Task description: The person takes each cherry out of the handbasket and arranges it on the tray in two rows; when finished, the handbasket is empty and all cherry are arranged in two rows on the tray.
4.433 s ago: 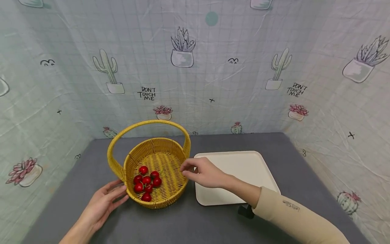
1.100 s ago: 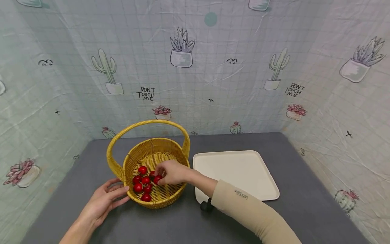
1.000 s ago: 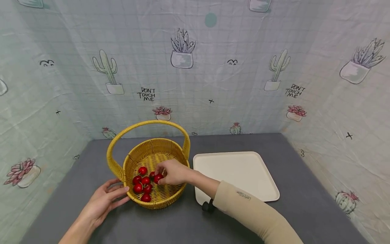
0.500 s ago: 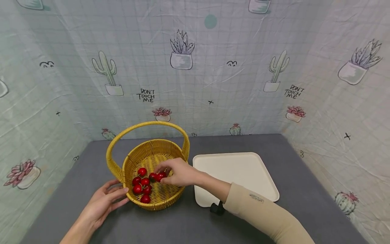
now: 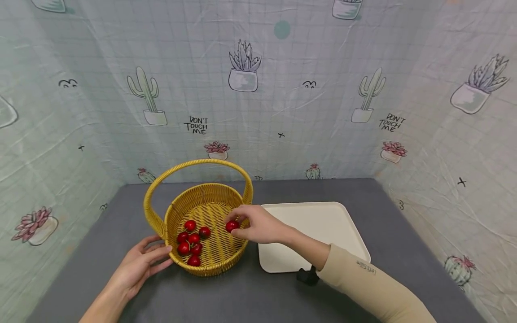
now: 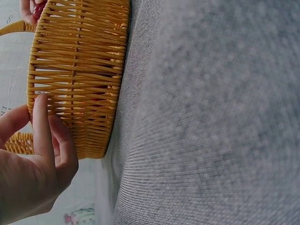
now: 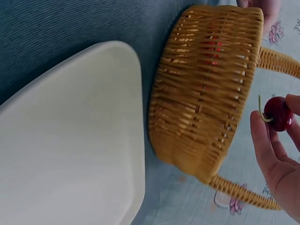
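In the head view a yellow wicker basket [image 5: 208,269] with a tall arched handle stands on the left of the table. Several red cherries [image 5: 194,238] lie together in its left half. My right hand [image 5: 258,224] pinches one cherry [image 7: 278,114] between thumb and fingertips, over the basket's right rim. Its green stem shows in the right wrist view. My left hand [image 5: 139,267] rests its fairly straight fingers against the basket's outer left side, thumb at the rim. From the left wrist, the fingers [image 6: 42,126] are seen touching the woven wall.
Right of the basket, close by, lies a cream rectangular tray [image 5: 323,224], partly covered by my right forearm. The table [image 5: 226,300] is dark grey. A curtain [image 5: 258,112] printed with cacti hangs behind and along both sides.
My right hand reached into the basket, took hold of a cherry, then moved up and right with it to the right rim. The left hand and basket stayed put.
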A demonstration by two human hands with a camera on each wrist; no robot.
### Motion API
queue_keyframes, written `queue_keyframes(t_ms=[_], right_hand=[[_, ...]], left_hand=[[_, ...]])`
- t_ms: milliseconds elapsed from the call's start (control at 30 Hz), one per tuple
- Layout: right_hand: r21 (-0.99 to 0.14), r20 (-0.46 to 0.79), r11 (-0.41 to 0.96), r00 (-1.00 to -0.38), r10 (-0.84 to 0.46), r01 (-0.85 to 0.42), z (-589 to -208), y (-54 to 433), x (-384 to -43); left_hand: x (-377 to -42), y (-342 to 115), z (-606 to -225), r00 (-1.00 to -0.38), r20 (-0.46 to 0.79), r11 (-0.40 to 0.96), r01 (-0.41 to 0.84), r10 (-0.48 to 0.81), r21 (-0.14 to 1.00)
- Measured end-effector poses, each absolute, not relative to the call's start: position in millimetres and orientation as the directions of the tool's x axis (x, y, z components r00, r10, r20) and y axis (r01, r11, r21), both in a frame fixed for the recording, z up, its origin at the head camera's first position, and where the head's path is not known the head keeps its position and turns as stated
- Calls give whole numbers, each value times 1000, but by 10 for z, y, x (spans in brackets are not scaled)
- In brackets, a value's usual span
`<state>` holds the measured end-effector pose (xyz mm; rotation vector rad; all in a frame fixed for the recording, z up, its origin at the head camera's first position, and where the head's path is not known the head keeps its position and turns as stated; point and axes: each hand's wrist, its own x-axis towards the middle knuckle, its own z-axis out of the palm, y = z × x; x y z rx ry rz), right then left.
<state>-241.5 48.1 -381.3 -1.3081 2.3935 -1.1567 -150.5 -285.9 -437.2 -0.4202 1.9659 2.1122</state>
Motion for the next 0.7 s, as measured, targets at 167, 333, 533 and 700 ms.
queue_keyframes(t_ms=[167,333,533,700], right_hand=[[-770,170,304,-639,-750,-562,-3806,655,-2406],[-819,136,312,-692,-709,-481,-3804,813,-2418],[-852,127,302,-728,-674,-429,-3854,983,-2497],[-841,112,350,-766,-633,-412,-3910,1102,-2580]], left_hand=[[-1521,-2863,-4375,-933,-359,-80,-356,-24,931],[-1522,-2863,-4384,-933,-360,-85,-357,-20,930],[-1528,-2870,-4384,-933,-358,-88,-355,-18,931],[-1528,-2876,-4379,-934,-358,-91,-356,-13,930]])
